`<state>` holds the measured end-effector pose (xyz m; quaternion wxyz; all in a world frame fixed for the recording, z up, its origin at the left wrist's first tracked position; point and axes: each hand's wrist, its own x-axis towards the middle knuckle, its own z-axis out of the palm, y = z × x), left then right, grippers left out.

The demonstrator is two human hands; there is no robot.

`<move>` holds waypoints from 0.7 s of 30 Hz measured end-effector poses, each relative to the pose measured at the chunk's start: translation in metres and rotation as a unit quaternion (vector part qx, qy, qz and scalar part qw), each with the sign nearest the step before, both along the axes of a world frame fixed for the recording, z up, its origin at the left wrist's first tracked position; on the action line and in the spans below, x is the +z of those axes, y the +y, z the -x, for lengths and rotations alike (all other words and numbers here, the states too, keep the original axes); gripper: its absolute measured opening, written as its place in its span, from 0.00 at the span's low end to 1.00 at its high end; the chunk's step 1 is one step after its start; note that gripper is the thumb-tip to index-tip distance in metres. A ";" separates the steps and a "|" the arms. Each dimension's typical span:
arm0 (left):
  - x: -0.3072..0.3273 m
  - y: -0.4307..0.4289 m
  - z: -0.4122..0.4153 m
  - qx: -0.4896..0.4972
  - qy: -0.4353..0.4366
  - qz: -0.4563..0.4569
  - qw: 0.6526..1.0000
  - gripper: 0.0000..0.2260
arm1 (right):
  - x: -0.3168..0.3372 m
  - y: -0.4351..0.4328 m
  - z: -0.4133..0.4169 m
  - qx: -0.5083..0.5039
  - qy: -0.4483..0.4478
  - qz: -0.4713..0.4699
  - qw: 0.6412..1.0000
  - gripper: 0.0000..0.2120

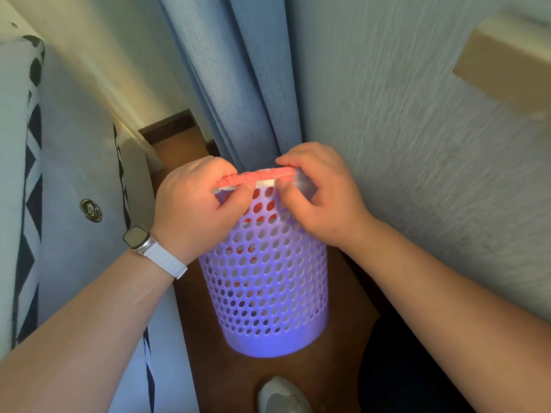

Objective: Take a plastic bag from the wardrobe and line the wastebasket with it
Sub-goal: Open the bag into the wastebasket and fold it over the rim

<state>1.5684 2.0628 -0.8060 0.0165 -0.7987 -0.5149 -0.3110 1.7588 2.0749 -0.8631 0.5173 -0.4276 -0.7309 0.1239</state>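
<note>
A lilac perforated plastic wastebasket point(265, 293) stands on the wooden floor in the middle of the view. A red plastic bag point(259, 177) is stretched in a thin band along the basket's top rim, and red shows through several holes lower down. My left hand point(196, 207), with a white watch on the wrist, pinches the bag's left end at the rim. My right hand point(322, 195) pinches the bag's right end, where some clear or white plastic also shows. Both hands hide most of the rim.
A bed with a white and black patterned cover point(59, 204) runs along the left. Blue curtains point(232, 84) hang behind the basket, a textured wall point(417, 144) rises on the right with a beige shelf point(507, 64) sticking out. A grey shoe point(280, 394) is at the bottom.
</note>
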 end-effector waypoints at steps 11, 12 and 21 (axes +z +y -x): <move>0.001 -0.003 -0.002 -0.058 0.035 -0.038 0.997 0.10 | 0.005 -0.005 0.005 -0.071 -0.019 -0.020 0.997 0.08; 0.002 -0.005 -0.006 -0.059 0.055 -0.047 0.996 0.11 | 0.006 -0.007 0.007 -0.074 -0.032 -0.029 0.996 0.10; -0.001 0.001 0.002 -0.044 0.057 -0.020 0.997 0.07 | 0.005 -0.006 0.007 -0.001 -0.023 -0.016 1.000 0.13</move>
